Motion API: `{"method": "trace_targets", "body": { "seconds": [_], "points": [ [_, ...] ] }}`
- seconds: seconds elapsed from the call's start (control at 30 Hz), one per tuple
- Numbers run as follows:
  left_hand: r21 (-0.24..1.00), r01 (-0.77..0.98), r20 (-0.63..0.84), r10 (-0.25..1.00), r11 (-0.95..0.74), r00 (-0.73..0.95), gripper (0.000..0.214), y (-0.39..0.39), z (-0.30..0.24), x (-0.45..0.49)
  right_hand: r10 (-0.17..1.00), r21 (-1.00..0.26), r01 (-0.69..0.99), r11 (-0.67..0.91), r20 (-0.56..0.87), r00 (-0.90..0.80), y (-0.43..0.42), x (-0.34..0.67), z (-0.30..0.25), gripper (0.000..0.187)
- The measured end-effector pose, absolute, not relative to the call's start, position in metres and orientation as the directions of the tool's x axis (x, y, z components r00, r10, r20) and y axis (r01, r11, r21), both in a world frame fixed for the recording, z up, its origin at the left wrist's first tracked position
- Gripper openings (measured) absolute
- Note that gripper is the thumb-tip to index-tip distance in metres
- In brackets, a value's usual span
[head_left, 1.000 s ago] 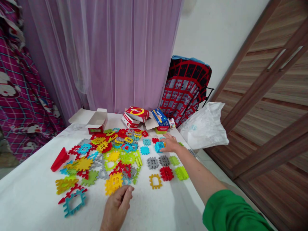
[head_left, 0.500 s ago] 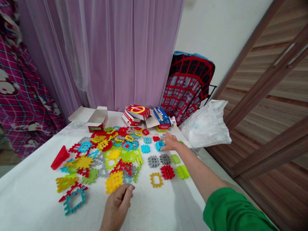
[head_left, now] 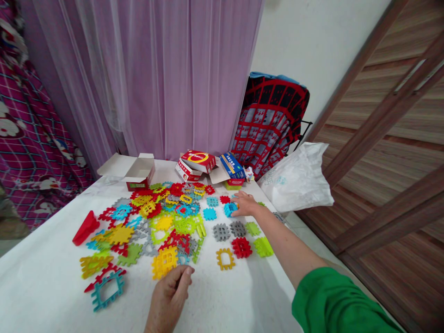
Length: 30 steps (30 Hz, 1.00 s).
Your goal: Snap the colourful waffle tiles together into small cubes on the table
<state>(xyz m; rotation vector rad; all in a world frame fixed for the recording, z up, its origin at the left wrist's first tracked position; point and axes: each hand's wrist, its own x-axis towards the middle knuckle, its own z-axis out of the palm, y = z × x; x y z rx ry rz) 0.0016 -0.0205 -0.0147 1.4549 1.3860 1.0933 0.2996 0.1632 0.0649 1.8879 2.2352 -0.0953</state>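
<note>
At the far right of the table, my right hand [head_left: 245, 204] has its thumb and fingers around a blue notched building block [head_left: 229, 210], which still sits on the table. My left hand [head_left: 170, 292] rests near the front in a loose fist, and nothing shows in it. Just beyond it lies a yellow window-patterned building piece [head_left: 164, 262]. Closer to my right arm are a red block [head_left: 242, 248], a yellow square frame [head_left: 225, 259], a lime green block [head_left: 263, 247] and two grey window pieces [head_left: 221, 232].
A heap of mixed interlocking pieces [head_left: 185, 225] covers the left and middle of the white table [head_left: 45, 282]. Along the back stand an open carton [head_left: 139, 173], red boxes [head_left: 199, 161] and a blue box [head_left: 233, 165]. A white plastic bag [head_left: 294, 180] is at the right edge.
</note>
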Motion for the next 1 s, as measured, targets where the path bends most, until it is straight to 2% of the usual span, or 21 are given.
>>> {"method": "trace_targets", "body": {
  "seconds": [1.0],
  "points": [
    [0.957, 0.282, 0.054, 0.998, -0.063, 0.039, 0.048, -0.0201, -0.0184, -0.0007, 0.968, 0.064, 0.983, 0.175, -0.192, -0.159, 0.1624, 0.2933, 0.0672, 0.066]
  ]
}}
